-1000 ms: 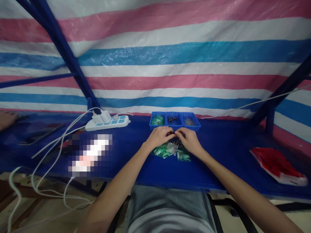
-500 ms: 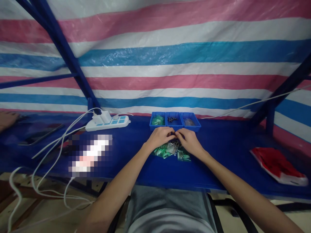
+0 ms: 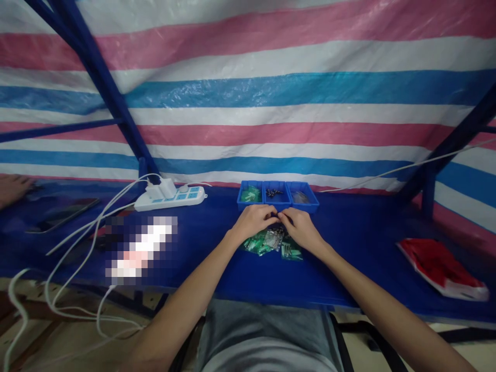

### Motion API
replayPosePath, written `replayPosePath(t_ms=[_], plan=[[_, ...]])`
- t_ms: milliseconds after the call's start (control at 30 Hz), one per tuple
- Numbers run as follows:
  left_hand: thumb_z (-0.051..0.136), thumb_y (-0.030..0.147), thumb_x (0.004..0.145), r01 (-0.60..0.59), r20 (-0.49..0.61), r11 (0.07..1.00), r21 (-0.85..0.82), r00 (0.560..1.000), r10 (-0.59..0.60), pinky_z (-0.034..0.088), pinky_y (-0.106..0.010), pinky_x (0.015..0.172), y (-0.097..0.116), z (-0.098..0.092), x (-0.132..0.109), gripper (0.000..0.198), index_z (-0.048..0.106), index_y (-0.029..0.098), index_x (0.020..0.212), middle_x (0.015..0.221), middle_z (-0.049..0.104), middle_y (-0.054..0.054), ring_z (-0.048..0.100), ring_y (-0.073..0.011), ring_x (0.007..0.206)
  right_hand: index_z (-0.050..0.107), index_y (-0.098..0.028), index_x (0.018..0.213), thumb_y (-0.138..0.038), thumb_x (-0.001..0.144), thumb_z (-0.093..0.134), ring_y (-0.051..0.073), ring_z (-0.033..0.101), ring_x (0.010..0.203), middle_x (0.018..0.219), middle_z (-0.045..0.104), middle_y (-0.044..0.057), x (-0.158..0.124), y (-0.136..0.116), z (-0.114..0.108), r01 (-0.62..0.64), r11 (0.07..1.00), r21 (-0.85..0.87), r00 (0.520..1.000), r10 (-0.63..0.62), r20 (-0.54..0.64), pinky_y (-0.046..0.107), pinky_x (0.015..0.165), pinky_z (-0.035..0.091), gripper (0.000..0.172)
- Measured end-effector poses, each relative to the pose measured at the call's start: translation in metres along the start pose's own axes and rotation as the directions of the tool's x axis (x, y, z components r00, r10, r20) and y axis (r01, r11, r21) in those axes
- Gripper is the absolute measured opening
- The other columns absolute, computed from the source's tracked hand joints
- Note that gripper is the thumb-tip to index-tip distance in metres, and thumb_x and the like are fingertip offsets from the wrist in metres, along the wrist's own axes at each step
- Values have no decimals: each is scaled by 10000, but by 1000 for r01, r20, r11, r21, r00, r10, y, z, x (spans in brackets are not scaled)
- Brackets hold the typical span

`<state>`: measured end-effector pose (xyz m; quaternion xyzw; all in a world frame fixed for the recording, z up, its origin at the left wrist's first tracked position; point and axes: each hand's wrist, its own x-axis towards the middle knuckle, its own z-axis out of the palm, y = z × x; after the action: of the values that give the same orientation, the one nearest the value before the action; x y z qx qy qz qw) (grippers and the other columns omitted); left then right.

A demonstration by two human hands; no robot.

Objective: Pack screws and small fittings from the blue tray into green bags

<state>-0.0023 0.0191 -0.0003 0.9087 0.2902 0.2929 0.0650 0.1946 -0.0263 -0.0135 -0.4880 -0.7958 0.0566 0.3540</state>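
Here, left hand [image 3: 251,221] and right hand [image 3: 300,227] meet fingertip to fingertip above a pile of small bags [image 3: 271,242] on the blue desk [image 3: 349,248], just before three blue bins [image 3: 279,195]. Each grip curled, seemingly pinching something; too small to tell.
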Motion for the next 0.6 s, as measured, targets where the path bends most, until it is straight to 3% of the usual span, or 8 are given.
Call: replayPosePath(t_ms=[433,600], plan=[[566,361,973,-24,20,999,21,1000,24,425,-233,635,1,0,0,198,665,190,975,811,666,-6,630,-142,738,650,-196,899,-237,953,536,186,653,751,807,708,23,2,-5,-2,-57,978,199,997,65,-32,274,701,428,132],[544,383,985,-32,8,999,20,999,32,438,-236,642,2,0,-1,225,666,194,1003,843,681,-16,639,-149,751,643,-200,901,-250,955,521,190,650,739,801,704,29,2,-6,-3,-41,975,220,997,55,-55,279,699,437,143]])
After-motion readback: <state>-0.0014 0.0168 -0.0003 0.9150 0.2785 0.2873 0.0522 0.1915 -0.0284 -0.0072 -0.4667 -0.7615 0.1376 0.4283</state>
